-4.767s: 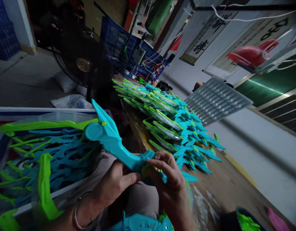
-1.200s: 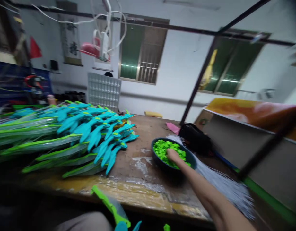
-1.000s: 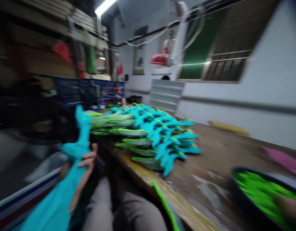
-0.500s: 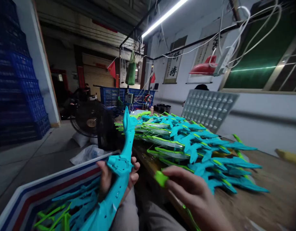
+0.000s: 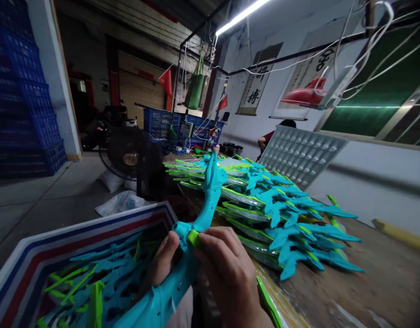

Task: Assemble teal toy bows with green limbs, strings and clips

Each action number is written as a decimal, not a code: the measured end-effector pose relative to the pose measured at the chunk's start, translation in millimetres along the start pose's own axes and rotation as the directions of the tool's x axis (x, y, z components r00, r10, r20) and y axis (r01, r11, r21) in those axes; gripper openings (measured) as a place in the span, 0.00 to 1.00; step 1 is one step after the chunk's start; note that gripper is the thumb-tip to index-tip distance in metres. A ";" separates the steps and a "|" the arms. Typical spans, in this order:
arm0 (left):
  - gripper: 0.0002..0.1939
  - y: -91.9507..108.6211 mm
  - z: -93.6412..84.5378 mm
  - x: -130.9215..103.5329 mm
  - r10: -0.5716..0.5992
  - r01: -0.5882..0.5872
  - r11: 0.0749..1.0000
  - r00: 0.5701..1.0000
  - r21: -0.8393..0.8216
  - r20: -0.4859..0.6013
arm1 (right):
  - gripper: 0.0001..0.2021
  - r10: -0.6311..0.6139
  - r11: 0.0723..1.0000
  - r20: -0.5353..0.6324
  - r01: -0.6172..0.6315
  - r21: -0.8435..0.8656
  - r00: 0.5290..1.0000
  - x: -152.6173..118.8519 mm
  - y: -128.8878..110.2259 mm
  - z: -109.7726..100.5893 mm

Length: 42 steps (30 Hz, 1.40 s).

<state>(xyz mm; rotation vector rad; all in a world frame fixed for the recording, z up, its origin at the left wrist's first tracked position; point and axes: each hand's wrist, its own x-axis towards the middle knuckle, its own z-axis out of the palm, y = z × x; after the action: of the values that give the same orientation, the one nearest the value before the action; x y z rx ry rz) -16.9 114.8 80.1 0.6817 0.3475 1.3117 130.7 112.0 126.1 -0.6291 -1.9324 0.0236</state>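
Observation:
My left hand [image 5: 164, 262] is wrapped round the middle of a turquoise plastic toy bow body [image 5: 210, 205], which slants up and away from me. Part of that grip is hidden behind the bow. Between the thumb and fingers of my right hand [image 5: 230, 269] is a small lime-green plastic piece [image 5: 193, 238], touching the bow's hub beside my left thumb. To the right, a pile of turquoise and green toy bows [image 5: 274, 200] covers much of the table. A striped bin [image 5: 83, 234] at my left holds more turquoise and green parts.
The brown table [image 5: 381, 269] extends to the right, with a yellow object [image 5: 397, 232] by the wall. A grey dimpled panel [image 5: 302, 152] stands behind the pile, a person [image 5: 264, 141] partly behind it. A black fan [image 5: 128, 159] and blue crates [image 5: 35, 114] are at left.
My right hand has moved left with the green piece and brought it against the bow's hub. The bow has shifted right in view, and the camera has turned slightly.

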 end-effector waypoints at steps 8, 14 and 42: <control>0.37 2.2 -0.9 -4.4 0.007 -0.003 0.992 1.000 0.123 -0.030 | 0.15 -0.121 0.992 0.008 0.121 -0.034 0.993 -11.5 1.6 -5.6; 0.33 0.4 1.7 -2.9 0.037 -0.035 0.986 0.999 0.163 -0.005 | 0.16 -0.120 0.993 0.006 0.120 0.006 0.993 -15.3 6.9 -11.2; 0.22 33.2 39.5 -46.6 0.355 -0.328 0.367 0.914 0.870 0.195 | 0.35 0.424 -0.112 0.613 -0.633 0.766 0.667 -12.9 -19.8 -22.4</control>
<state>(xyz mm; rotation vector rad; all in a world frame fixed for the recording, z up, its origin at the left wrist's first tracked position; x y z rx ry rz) -30.1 63.1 124.7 1.7402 1.0201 1.4844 145.6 83.4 131.0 -0.4085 -1.1578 1.8546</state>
